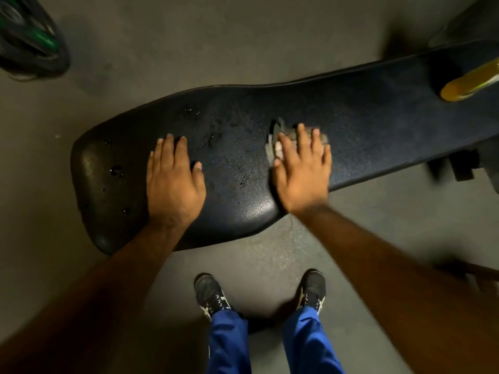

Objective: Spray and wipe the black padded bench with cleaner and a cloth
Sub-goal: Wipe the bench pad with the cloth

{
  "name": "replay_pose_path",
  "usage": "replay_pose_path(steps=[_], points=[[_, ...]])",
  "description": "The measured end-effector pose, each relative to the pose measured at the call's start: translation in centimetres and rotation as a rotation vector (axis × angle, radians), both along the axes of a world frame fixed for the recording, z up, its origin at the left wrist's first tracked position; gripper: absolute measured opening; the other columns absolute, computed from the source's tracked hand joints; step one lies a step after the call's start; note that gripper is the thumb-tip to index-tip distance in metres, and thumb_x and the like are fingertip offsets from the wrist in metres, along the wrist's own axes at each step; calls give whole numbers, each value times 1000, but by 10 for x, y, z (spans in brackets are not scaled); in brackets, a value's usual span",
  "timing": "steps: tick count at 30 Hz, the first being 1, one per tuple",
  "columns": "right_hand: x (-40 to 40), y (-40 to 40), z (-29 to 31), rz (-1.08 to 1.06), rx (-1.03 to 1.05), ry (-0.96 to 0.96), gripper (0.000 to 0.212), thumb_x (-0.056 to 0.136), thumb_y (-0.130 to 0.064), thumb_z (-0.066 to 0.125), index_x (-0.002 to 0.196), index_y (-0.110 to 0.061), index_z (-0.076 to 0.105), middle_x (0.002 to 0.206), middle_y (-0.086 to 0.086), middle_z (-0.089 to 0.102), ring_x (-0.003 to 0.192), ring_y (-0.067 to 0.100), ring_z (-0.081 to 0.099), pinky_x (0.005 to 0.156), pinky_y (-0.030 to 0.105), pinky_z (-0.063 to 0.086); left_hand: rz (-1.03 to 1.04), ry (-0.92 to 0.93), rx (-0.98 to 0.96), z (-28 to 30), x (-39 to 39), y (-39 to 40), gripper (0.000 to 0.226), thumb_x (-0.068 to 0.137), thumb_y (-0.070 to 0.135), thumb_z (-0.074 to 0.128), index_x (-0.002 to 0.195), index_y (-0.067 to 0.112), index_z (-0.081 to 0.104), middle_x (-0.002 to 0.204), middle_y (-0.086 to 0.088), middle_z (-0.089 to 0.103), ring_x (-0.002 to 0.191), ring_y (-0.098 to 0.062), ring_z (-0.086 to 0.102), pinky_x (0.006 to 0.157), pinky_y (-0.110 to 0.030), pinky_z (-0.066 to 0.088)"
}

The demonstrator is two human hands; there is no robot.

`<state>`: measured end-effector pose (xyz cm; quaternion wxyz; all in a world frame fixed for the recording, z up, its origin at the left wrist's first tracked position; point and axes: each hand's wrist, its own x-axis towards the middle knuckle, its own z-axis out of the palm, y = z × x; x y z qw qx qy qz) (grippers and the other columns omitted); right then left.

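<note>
The black padded bench [237, 147] runs from lower left to upper right across the view, with wet drops scattered over its left half. My left hand [172, 182] lies flat on the pad with straight fingers. My right hand [302, 168] presses flat on a small grey cloth [278, 136], most of which is hidden under the fingers. A yellow spray bottle [469, 82] lies on the bench at the far right, partly cut off by the frame edge.
Black weight plates with green trim [29, 41] sit on the grey floor at top left. The bench's frame [459, 166] shows under the pad at right. My shoes and blue trousers [270, 333] stand close to the bench's near edge.
</note>
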<state>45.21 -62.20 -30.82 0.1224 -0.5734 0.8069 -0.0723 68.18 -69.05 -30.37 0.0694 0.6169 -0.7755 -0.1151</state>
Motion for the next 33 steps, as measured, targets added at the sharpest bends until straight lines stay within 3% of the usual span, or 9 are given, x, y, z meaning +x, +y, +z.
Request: replay_pose_path(steps=[5, 9, 13, 18, 21, 22, 25, 30, 33], points=[[10, 13, 5, 683, 7, 33, 56, 100, -44, 36, 153, -28, 36, 166, 7, 23, 154, 32, 14, 124, 55, 8, -36, -58, -20, -6, 5, 2, 57, 99, 34, 36, 149, 5, 32, 159, -18, 23, 148, -31, 17, 121, -44, 13], [10, -44, 0, 14, 37, 27, 61, 97, -46, 33, 154, -25, 34, 166, 11, 21, 154, 38, 13, 121, 62, 13, -21, -62, -16, -7, 4, 2, 59, 99, 34, 32, 150, 4, 29, 159, -17, 22, 149, -30, 16, 122, -43, 11], [36, -31, 3, 645, 39, 41, 59, 97, -49, 34, 153, -30, 36, 166, 7, 24, 154, 33, 15, 123, 55, 11, -33, -87, 25, -4, 2, 1, 63, 97, 35, 29, 151, 2, 26, 159, -18, 21, 149, -30, 15, 122, -44, 12], [42, -110, 0, 9, 48, 27, 60, 98, -49, 29, 154, -27, 36, 166, 11, 22, 154, 37, 12, 122, 58, 11, -39, -78, 0, -9, 4, 2, 62, 98, 34, 32, 149, 1, 29, 158, -21, 23, 148, -32, 18, 122, -44, 12], [65, -112, 3, 433, 6, 46, 56, 99, -45, 29, 150, -28, 42, 163, 8, 30, 153, 34, 20, 120, 53, 15, -42, -78, 3, -7, 3, 0, 62, 97, 34, 33, 148, -1, 32, 157, -22, 26, 147, -33, 21, 121, -46, 15], [54, -121, 6, 474, -3, 46, 56, 99, -47, 26, 150, -29, 43, 163, 7, 32, 153, 32, 21, 120, 51, 15, -40, -80, 11, -8, 3, -1, 61, 97, 33, 34, 148, -1, 33, 157, -22, 26, 147, -33, 21, 121, -46, 16], [51, -158, 7, 130, 35, 32, 61, 96, -49, 21, 148, -28, 45, 160, 8, 36, 153, 33, 20, 121, 53, 16, -25, -73, -11, -11, 5, -1, 60, 96, 32, 36, 147, -1, 35, 156, -21, 29, 146, -33, 24, 120, -46, 17], [79, -144, 4, 523, 11, 42, 53, 98, -45, 34, 148, -29, 46, 159, 7, 38, 151, 32, 26, 121, 52, 18, -29, -41, -9, -11, 6, -1, 60, 96, 31, 35, 147, -1, 36, 155, -20, 31, 146, -31, 25, 121, -44, 17], [51, -159, 9, 66, 52, 32, 53, 99, -43, 35, 149, -25, 44, 161, 12, 34, 152, 36, 20, 122, 57, 17, -18, -29, -12, -12, 7, 0, 58, 96, 30, 35, 146, 0, 37, 155, -19, 32, 146, -31, 26, 120, -44, 17]])
